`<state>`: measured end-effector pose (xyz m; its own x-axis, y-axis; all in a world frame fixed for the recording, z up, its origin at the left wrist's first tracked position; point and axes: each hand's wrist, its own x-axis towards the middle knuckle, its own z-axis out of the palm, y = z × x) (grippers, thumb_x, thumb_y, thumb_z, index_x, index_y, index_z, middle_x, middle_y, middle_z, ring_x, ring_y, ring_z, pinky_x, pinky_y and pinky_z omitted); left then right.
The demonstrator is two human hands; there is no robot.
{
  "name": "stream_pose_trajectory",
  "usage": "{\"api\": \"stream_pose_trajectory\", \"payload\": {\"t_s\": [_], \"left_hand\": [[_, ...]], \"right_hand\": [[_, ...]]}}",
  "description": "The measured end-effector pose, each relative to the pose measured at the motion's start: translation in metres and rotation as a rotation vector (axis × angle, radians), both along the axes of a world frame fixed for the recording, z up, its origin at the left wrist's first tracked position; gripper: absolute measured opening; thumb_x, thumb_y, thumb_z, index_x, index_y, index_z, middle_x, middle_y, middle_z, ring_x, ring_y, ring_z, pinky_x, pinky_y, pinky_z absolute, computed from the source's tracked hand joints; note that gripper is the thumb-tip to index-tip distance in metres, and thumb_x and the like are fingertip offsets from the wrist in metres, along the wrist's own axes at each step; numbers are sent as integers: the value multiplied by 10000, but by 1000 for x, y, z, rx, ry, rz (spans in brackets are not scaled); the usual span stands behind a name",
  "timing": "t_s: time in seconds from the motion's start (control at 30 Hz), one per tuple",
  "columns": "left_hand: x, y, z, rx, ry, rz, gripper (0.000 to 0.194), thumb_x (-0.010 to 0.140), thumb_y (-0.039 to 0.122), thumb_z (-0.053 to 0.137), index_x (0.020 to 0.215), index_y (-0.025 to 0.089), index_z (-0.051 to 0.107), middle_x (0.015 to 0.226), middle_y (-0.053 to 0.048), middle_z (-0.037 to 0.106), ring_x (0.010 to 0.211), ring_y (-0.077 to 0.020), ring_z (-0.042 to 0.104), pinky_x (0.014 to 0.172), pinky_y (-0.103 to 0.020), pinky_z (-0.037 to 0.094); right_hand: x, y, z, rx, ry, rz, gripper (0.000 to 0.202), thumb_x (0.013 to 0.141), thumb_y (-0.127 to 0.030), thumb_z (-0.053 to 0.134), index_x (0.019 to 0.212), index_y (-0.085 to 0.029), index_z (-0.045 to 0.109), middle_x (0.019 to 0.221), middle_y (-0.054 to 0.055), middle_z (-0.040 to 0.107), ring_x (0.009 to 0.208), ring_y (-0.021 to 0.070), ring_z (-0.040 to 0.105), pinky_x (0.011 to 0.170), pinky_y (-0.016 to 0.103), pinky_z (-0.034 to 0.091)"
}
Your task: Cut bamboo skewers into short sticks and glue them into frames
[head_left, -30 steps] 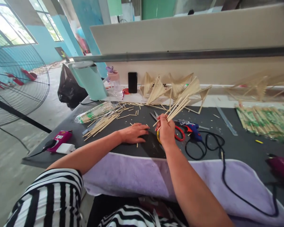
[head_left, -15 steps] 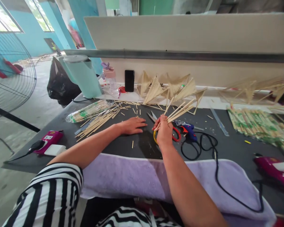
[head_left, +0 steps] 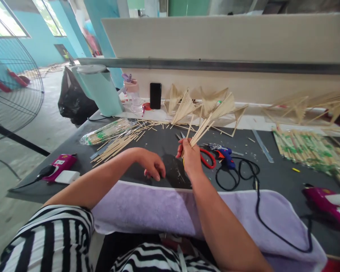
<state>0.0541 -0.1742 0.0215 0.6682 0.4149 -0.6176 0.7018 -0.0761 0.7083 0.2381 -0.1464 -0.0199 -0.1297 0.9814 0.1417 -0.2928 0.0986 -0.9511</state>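
My right hand [head_left: 190, 153] is closed around a bundle of thin wooden sticks [head_left: 201, 132], which fan out up and to the right. Below and beside it lie scissors [head_left: 208, 158] with red and yellow handles, partly hidden by the hand. My left hand [head_left: 152, 165] hovers low at the near part of the dark table [head_left: 170, 141], its fingers curled down and drawn together. Whatever may be between those fingertips is hidden. To the left of it is a spread of loose wooden sticks [head_left: 120, 145]. A blue glue gun [head_left: 229, 158] rests right of the scissors.
Fan-shaped stick frames [head_left: 204, 104] stand at the back near a phone [head_left: 155, 96], a bottle [head_left: 132, 94] and a green jug [head_left: 100, 90]. Packed sticks [head_left: 308, 151] and a ruler [head_left: 263, 145] lie right. A black cord [head_left: 257, 211] crosses the purple towel [head_left: 158, 207].
My left hand has pulled back toward me and curled its fingers from lying flat. The short stick piece near it no longer shows. My right hand has tilted its bundle and shifted slightly left.
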Motion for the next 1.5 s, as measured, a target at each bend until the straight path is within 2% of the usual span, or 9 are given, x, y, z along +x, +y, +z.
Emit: {"api": "stream_pose_trajectory", "payload": {"t_s": [0.07, 0.23, 0.43, 0.63, 0.87, 1.03, 1.17, 1.33, 1.5], "left_hand": [[-5, 4, 1, -4, 16, 126, 420, 674, 399, 678, 1057, 226, 692, 829, -37, 716, 614, -153, 618, 561, -246, 469], [-28, 28, 7, 748, 30, 595, 282, 586, 293, 729, 842, 175, 740, 809, -41, 708, 728, -156, 607, 701, -226, 453], [-9, 6, -3, 143, -70, 220, 297, 687, 366, 670, 914, 184, 731, 706, -27, 696, 608, -136, 602, 636, -242, 469], [-18, 15, -8, 708, -269, 743, 409, 695, 397, 676, 1035, 170, 697, 1115, -77, 665, 1000, -200, 594, 867, -285, 441], [2, 1, -23, 266, -697, 932, 440, 793, 519, 573, 929, 109, 658, 757, -57, 663, 665, -108, 614, 655, -237, 467], [7, -5, -33, 80, -972, 958, 493, 741, 462, 664, 1112, 138, 627, 975, -94, 679, 678, -92, 615, 568, -197, 454], [15, -10, -30, 11, -1016, 1010, 455, 697, 396, 717, 1041, 104, 655, 889, -106, 703, 532, -91, 588, 386, -175, 341], [14, -12, -30, -14, -1054, 1176, 342, 668, 332, 751, 886, 83, 665, 731, -83, 699, 564, -126, 627, 428, -182, 370], [6, -8, -34, -20, -1043, 1223, 304, 652, 290, 770, 828, 71, 656, 712, -83, 697, 594, -144, 639, 506, -229, 446]], "right_hand": [[-1, 0, -1, -15, -15, 7, 264, 836, -449, 515, 820, -187, 547, 547, -64, 508, 382, 66, 464, 358, 186, 386], [-2, -1, 4, -93, 5, 116, 261, 782, -403, 570, 935, -192, 544, 535, -87, 502, 350, 59, 404, 330, 186, 355], [0, -3, 10, -240, 172, 390, 312, 737, -381, 636, 981, -203, 559, 507, -105, 462, 349, 33, 316, 346, 158, 280], [1, -3, 7, -349, 146, 577, 328, 697, -282, 686, 996, -191, 587, 666, -36, 611, 513, 79, 539, 506, 219, 489], [-1, -6, 0, -375, 16, 697, 264, 768, -357, 639, 964, -204, 549, 615, -48, 594, 449, 80, 514, 447, 219, 483], [-2, -12, 1, -367, -79, 853, 304, 780, -409, 635, 964, -184, 545, 603, -35, 607, 413, 82, 491, 402, 217, 461], [-7, -22, 1, -417, -130, 922, 349, 735, -425, 683, 922, -155, 563, 576, -24, 603, 404, 83, 490, 380, 212, 456], [-11, -25, -2, -519, -96, 782, 314, 672, -273, 754, 914, -160, 590, 683, 10, 666, 529, 116, 608, 558, 306, 573], [-14, -22, -4, -553, -83, 696, 216, 763, -247, 677, 945, -151, 613, 728, 55, 693, 616, 159, 667, 637, 329, 582]]}}
